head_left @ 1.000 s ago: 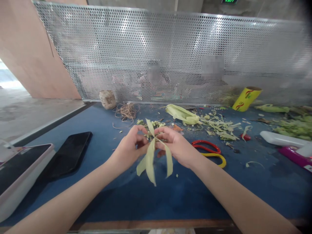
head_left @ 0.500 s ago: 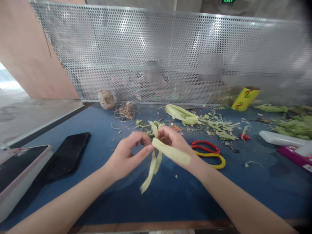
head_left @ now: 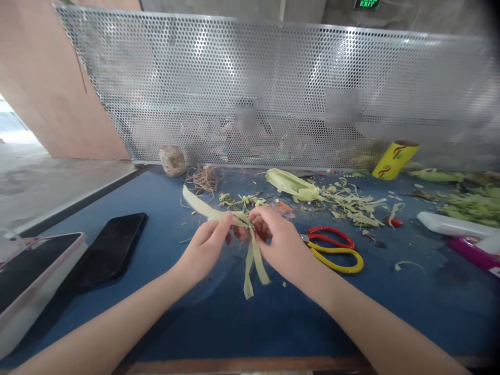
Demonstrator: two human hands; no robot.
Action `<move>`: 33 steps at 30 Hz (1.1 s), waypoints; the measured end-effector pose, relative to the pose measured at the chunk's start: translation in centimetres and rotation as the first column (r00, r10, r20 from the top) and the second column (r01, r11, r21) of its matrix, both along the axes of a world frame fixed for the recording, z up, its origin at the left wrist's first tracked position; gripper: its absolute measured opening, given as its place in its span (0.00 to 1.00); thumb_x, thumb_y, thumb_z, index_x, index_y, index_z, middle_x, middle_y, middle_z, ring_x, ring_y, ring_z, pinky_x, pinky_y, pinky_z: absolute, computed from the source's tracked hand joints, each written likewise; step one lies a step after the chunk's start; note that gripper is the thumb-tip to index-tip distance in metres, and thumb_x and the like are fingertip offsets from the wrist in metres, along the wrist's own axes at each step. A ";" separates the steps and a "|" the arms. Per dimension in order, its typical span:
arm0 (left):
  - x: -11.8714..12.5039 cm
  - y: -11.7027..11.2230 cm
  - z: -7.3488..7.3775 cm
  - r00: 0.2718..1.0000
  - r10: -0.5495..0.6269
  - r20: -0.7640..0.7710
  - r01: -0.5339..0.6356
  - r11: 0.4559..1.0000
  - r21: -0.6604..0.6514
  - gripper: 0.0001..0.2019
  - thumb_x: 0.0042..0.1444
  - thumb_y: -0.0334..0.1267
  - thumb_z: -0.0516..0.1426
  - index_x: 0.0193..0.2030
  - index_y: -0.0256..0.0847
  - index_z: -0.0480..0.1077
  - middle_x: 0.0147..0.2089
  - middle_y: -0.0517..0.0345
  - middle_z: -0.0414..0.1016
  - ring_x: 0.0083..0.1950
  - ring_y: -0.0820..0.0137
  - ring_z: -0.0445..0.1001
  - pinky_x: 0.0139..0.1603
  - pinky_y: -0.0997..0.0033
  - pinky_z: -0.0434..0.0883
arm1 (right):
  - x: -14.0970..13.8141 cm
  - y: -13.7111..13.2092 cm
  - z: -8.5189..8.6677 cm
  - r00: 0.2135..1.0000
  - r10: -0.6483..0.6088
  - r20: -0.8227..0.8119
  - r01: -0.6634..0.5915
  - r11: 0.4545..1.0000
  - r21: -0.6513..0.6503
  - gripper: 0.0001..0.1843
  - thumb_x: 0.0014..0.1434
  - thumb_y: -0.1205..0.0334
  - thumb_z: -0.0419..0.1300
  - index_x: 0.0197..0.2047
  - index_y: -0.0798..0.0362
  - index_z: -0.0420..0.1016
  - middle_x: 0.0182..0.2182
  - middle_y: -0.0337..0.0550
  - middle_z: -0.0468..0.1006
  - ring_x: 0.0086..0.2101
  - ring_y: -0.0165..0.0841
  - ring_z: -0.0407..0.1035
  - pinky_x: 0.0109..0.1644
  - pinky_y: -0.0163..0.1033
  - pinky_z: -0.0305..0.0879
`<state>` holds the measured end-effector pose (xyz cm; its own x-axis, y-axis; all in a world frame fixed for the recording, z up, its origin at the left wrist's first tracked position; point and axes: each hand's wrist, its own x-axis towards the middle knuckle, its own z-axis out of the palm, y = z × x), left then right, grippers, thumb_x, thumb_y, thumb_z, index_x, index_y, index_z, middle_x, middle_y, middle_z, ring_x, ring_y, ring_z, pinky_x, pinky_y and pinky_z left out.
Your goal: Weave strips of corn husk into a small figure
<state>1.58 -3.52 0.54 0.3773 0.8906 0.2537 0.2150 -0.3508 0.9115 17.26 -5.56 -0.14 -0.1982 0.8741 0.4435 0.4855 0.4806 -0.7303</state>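
Observation:
Both hands meet over the blue table [head_left: 242, 317], pinching a bunch of pale green leaf strips [head_left: 252, 260]. My left hand [head_left: 205, 250] pinches one strip that runs up and to the left. My right hand [head_left: 279, 242] is closed on the knotted middle of the bunch, and two strips hang down below it. Red and yellow scissors [head_left: 336, 250] lie just right of my right hand.
A black phone [head_left: 111, 250] and a white-edged tablet [head_left: 27, 276] lie at left. Leaf scraps [head_left: 344, 200], a twine tangle [head_left: 203, 179], a yellow roll [head_left: 394, 159] and a white and a pink object [head_left: 469, 237] sit at the back and right. A perforated metal screen [head_left: 273, 88] stands behind, with people beyond it.
One strip that lay over my right hand now stretches up and left, held by my left hand. The hanging strips are shorter. Both hands stayed close together.

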 end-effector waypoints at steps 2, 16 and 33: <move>0.3 0.1 -0.3 0.990 0.047 0.136 -0.032 0.993 -0.110 0.22 0.57 0.49 0.45 0.24 0.36 0.70 0.26 0.54 0.71 0.28 0.71 0.65 0.31 0.70 0.64 | 0.0 -0.1 0.1 0.996 -0.059 0.074 0.055 0.997 0.057 0.12 0.49 0.72 0.50 0.38 0.49 0.61 0.29 0.38 0.66 0.30 0.30 0.62 0.35 0.36 0.60; 0.7 0.6 -0.8 0.990 0.069 0.121 -0.061 0.996 -0.069 0.06 0.46 0.38 0.59 0.29 0.37 0.72 0.31 0.57 0.75 0.33 0.70 0.73 0.36 0.74 0.70 | 0.4 0.2 0.5 0.958 0.096 -0.270 -0.152 0.969 -0.197 0.18 0.49 0.70 0.55 0.43 0.50 0.57 0.27 0.35 0.65 0.25 0.26 0.64 0.29 0.33 0.64; 1.0 -0.3 0.6 0.996 0.067 -0.067 -0.068 0.998 -0.019 0.07 0.45 0.38 0.59 0.25 0.37 0.72 0.27 0.58 0.75 0.28 0.72 0.72 0.30 0.79 0.69 | 0.8 0.8 1.2 0.914 0.032 -0.405 -0.135 0.964 -0.228 0.11 0.48 0.59 0.60 0.21 0.55 0.67 0.19 0.34 0.67 0.22 0.23 0.60 0.26 0.30 0.57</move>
<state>2.55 -3.78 1.15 0.3318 0.9195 0.2109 0.2980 -0.3143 0.9014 18.08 -4.72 1.05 -0.1292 0.9530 0.2740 0.0990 0.2874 -0.9527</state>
